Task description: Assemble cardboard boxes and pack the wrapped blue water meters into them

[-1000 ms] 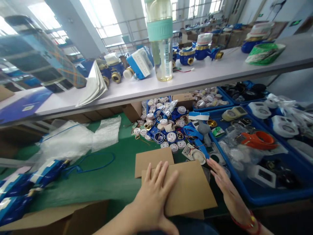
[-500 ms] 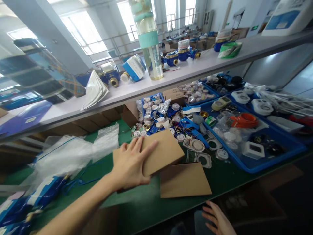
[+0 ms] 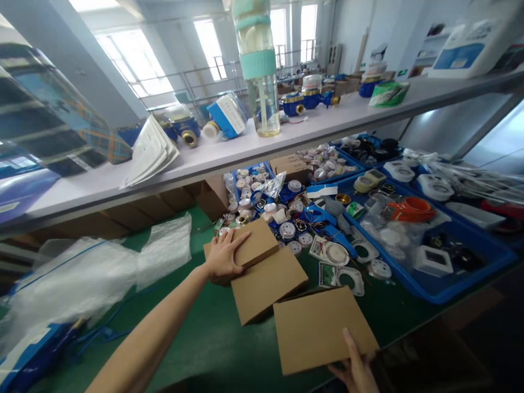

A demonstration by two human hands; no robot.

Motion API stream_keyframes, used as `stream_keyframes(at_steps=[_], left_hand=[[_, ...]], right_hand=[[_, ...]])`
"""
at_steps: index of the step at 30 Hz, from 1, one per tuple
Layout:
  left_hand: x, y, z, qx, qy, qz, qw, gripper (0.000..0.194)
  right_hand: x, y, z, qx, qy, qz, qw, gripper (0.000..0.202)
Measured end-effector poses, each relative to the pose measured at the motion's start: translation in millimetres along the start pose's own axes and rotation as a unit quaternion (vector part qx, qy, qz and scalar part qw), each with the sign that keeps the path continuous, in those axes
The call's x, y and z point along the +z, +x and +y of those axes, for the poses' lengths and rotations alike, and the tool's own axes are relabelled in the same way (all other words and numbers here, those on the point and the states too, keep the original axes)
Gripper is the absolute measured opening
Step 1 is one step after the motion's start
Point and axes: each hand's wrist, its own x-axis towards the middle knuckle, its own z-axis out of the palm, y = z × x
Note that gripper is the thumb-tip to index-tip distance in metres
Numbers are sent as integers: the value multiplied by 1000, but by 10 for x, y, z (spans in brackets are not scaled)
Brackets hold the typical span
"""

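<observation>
See a green tabletop [image 3: 229,352], crowded at right by a blue tray [image 3: 470,286], likely to block anything swung wide that way. Find at least 3 cardboard boxes running from far left to near right: a far box [image 3: 257,240], a middle box [image 3: 270,281] and a near box [image 3: 321,330], with the last close to the tabletop's near edge and so apt to drop if released early. Note the right hand [image 3: 357,363] pinching the near box at the near right corner, thumb on top, fingers partly hidden; perhaps prone to twisting with so small a hold. Note the left hand [image 3: 222,255] splayed over the far box; cannot tell whether gripping or merely resting. Might, by pushing too hard, scatter the white discs [image 3: 287,230] just beyond, or pin the ring-shaped part [image 3: 353,279] under the near box.
</observation>
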Motion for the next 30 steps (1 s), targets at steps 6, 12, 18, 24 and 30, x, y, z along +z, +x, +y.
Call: stream_keyframes(at_steps=[6,12,18,24,30], left_hand=[[184,-1114,367,-176,4,10,984,92],[624,-2126,1088,-468,19,-60,882,78],[887,-2211,1283,-522,0,-62,851,81],[871,-2319,1117,-456,-109,-103,877,55],[1038,-2512,693,-421,-308,-85,849,65]], right_hand=[[-140,66,-460,-13,-51,-94,994,84],[283,534,-936,-132,-298,-226,918,86],[534,779,-1086,-125,-340,-311,879,81],[372,529,-1016,-107,-302,-319,892,77],[311,399,-899,-66,-223,-300,925,80]])
